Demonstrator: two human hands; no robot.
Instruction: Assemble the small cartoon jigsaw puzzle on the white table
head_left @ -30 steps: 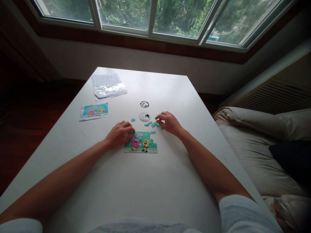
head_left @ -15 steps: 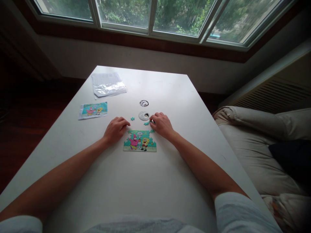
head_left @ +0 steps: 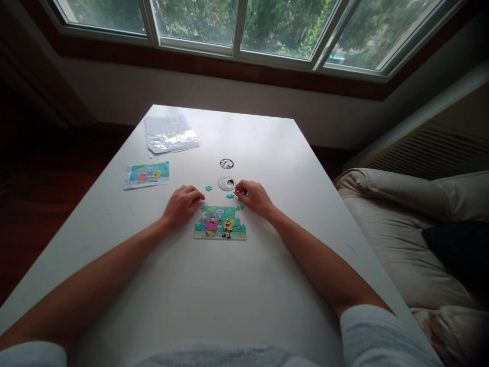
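Note:
A small cartoon jigsaw puzzle [head_left: 220,224], mostly assembled, lies in the middle of the white table [head_left: 214,295]. My left hand [head_left: 181,204] rests curled on the table at the puzzle's upper left corner, fingertips near its edge. My right hand [head_left: 254,196] sits just above the puzzle's upper right corner, fingers pinched over the loose teal pieces [head_left: 231,195] there. One more loose piece [head_left: 208,188] lies between my hands.
A round metal lid [head_left: 226,183] and a round hole [head_left: 226,163] sit beyond the pieces. A reference picture [head_left: 147,174] and a clear plastic bag [head_left: 170,134] lie at the far left. A cushioned sofa [head_left: 412,239] stands beside the table's right edge.
My left hand slid off the puzzle's left part to its upper left corner. My right hand moved left from the scattered pieces toward the puzzle's top edge.

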